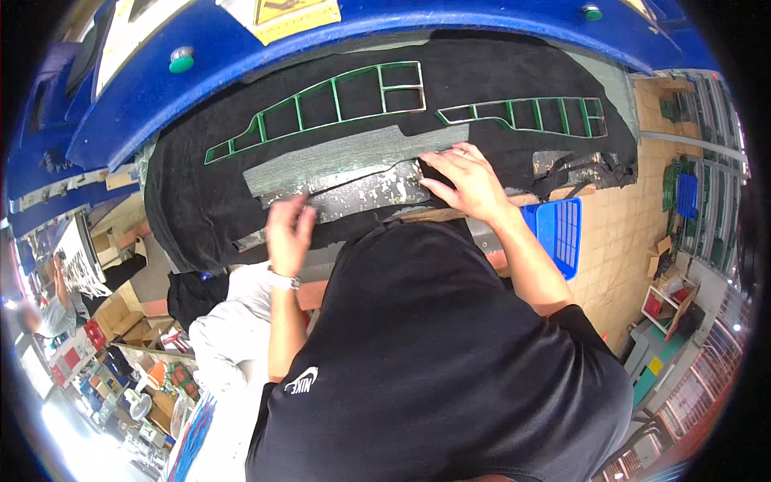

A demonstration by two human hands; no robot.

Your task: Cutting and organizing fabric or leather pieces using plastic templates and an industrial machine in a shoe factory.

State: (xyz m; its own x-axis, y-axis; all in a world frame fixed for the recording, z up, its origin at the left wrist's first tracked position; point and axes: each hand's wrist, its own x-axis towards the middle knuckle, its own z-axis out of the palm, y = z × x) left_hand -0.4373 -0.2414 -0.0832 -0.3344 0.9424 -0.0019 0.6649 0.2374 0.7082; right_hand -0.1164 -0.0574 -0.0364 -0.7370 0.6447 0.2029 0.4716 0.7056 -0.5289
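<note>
The person's left hand (291, 233) and right hand (466, 181) are over the front part of a bench covered with black cloth (193, 201). A thin dark strip (361, 177) runs between them, slanting across a worn, speckled board (321, 161) that shows through a cut-out gap in the cloth. The left fingers are blurred and loosely bent, with some space between thumb and forefinger, just beside the strip's left end; whether they grip it, one cannot tell. The right hand lies palm down, thumb and forefinger apart, the forefinger's tip at the strip's right end; a firm hold cannot be made out there either. Beyond the hands, a larger green-sided metal frame (298, 113) and a smaller green-sided metal frame (536, 116) lie side by side on the cloth, apart from each other. A blue machine (241, 60) spans the far side, and a blue basket (558, 233) sits near the right forearm.
</note>
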